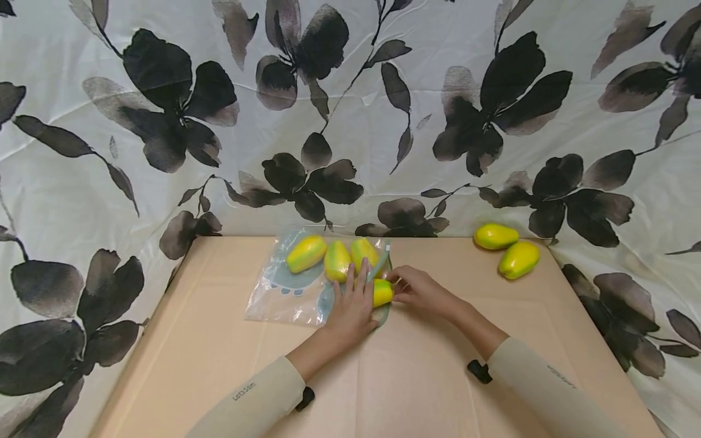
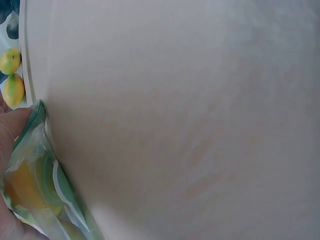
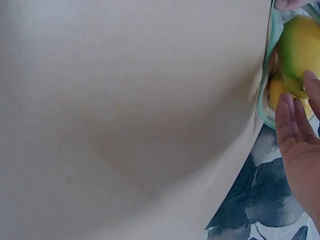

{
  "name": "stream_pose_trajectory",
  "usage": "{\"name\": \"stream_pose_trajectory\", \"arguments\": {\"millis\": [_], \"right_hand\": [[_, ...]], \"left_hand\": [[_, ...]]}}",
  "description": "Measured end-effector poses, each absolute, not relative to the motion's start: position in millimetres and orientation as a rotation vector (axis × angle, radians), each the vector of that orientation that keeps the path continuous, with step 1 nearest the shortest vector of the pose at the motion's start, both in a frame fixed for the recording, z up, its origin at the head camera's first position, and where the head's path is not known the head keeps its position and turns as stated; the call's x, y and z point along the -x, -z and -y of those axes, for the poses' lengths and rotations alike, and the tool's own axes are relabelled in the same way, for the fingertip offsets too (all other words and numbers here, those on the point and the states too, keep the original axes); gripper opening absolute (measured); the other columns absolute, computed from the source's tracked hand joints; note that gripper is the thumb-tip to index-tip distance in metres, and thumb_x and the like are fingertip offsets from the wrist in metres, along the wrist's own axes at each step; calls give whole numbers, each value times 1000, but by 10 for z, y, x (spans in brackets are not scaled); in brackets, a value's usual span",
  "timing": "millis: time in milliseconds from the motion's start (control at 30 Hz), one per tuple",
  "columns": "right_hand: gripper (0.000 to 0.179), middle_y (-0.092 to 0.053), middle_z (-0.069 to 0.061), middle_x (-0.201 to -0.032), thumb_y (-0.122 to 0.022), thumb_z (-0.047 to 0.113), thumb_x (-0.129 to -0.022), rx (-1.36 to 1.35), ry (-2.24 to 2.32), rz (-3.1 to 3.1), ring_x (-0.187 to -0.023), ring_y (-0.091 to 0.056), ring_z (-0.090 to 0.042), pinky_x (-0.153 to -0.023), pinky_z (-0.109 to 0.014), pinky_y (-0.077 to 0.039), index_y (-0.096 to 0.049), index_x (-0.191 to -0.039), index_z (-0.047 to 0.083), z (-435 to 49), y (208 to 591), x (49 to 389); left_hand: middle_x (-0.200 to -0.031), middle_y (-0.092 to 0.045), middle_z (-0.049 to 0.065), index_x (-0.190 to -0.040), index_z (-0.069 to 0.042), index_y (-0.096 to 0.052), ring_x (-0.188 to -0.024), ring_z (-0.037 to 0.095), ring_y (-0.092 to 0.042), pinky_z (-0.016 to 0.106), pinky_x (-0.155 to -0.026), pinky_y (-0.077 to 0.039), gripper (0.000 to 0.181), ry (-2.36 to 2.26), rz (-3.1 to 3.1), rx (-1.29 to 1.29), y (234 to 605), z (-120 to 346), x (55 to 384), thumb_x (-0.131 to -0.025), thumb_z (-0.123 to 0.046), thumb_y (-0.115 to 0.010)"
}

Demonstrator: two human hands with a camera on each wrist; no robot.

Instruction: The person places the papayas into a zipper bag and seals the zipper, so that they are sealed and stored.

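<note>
A clear zip bag (image 1: 268, 307) with a green-edged mouth lies at the back middle of the table, holding several yellow-green mangoes (image 1: 305, 254). My left hand (image 1: 353, 307) lies over it, fingers spread on top and thumb at the mouth's edge, gripping the bag. In the left wrist view, the green rim (image 2: 36, 114) runs beside the thumb. One mango (image 1: 382, 292) sits just inside the mouth, its near end facing right. My right hand (image 1: 418, 292) is at that end; in the right wrist view, its thumb touches the mango (image 3: 300, 50) and its fingers extend below.
Two more mangoes, one behind (image 1: 495, 236) and one in front (image 1: 518, 260), lie at the table's back right corner. A floral cloth (image 1: 394, 182) hangs behind the tan table (image 1: 427, 377) and covers both sides.
</note>
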State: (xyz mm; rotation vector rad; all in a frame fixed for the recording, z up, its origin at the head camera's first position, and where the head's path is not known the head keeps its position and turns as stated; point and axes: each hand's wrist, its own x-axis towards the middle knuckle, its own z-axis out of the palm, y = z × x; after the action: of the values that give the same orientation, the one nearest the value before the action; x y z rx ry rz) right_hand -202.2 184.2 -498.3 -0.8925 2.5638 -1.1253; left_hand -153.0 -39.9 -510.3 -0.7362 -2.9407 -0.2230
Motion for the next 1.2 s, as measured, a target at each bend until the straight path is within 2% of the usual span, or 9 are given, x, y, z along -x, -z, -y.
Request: {"name": "stream_pose_trajectory", "arguments": {"millis": [267,500,700,900,1200], "right_hand": [[41,-71,-8,-112,-80,9,-89,823,1134,-2602,-100,-70,-23,-91,-34,-60,-62,-125,4,-1716,5037,2047],[34,-72,-4,-102,-79,8,-90,770,1122,-2686,-92,-69,-15,-84,-30,-60,-62,-119,4,-1629,5078,2051],[44,-67,-9,-100,-84,12,-86,621,1173,-2713,-90,-64,-20,-79,-29,-56,-58,-119,1,-1537,5107,2038],[50,-65,-9,-102,-87,15,-84,536,1139,-2769,-91,-61,-21,-81,-33,-55,-56,-122,2,-1502,5104,2018],[54,-65,-14,-118,-85,21,-86,464,1147,-2789,-109,-64,-30,-96,-47,-55,-56,-127,2,-1658,5060,1981]], "left_hand": [[-174,-3,18,-160,-2,-33,-157,47,-16,77,-110,-34,114,106,2895,738,5113,403,1526,-76,-57,-86],[-174,-6,18,-158,-4,-39,-157,46,-19,74,-115,-30,113,15,2864,733,5113,413,1526,-74,-63,-85],[-173,-10,20,-154,-5,-43,-156,47,-22,69,-119,-27,109,12,2835,751,5122,420,1524,-72,-62,-86],[-172,-12,21,-154,-3,-43,-154,48,-24,66,-122,-24,111,6,2825,762,5123,422,1538,-72,-63,-86],[-172,-12,21,-156,-2,-40,-155,48,-22,63,-124,-22,113,-4,2862,759,5116,422,1549,-73,-65,-84]]}}
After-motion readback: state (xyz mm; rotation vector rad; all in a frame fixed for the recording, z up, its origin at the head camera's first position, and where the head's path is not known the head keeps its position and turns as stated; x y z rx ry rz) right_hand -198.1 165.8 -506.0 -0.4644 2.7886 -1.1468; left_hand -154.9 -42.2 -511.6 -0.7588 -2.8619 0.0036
